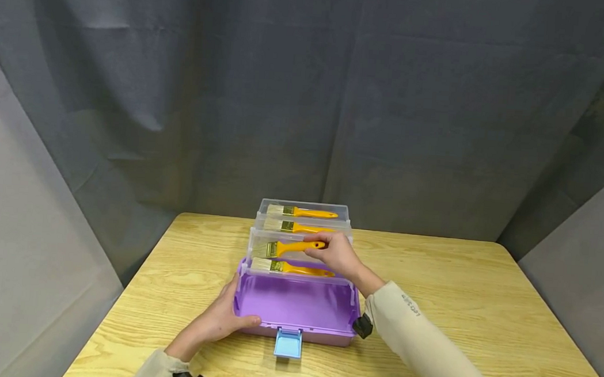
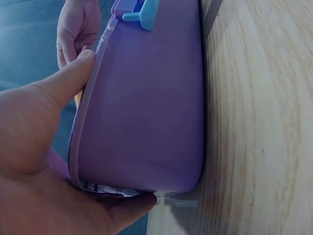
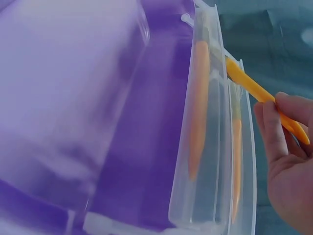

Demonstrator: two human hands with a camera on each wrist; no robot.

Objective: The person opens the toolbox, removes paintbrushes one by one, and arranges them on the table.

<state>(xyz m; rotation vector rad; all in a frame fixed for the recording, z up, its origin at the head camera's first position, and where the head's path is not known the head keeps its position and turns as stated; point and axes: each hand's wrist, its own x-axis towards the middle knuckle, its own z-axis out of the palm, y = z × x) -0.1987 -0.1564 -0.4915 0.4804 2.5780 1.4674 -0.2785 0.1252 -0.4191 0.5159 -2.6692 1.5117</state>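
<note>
A paintbrush [image 1: 293,247] with a yellow handle and pale bristles is pinched near its handle end by my right hand [image 1: 335,253]. Its bristle end points left, over the clear stepped trays [image 1: 254,240] of an open purple storage box [image 1: 297,303]. Another paintbrush [image 1: 302,270] lies in the front tray, just below the held one. Two more paintbrushes, the upper one [image 1: 315,213] and the lower one [image 1: 305,228], rest in the tiers behind. My left hand [image 1: 221,316] grips the box's front left corner, thumb [image 2: 73,73] on the front rim, fingers along the side.
The box stands on a wood-grain table [image 1: 455,313] with a light blue latch [image 1: 288,344] hanging open at its front. The purple bottom compartment shows its bare floor. A dark grey curtain [image 1: 414,132] hangs behind the table.
</note>
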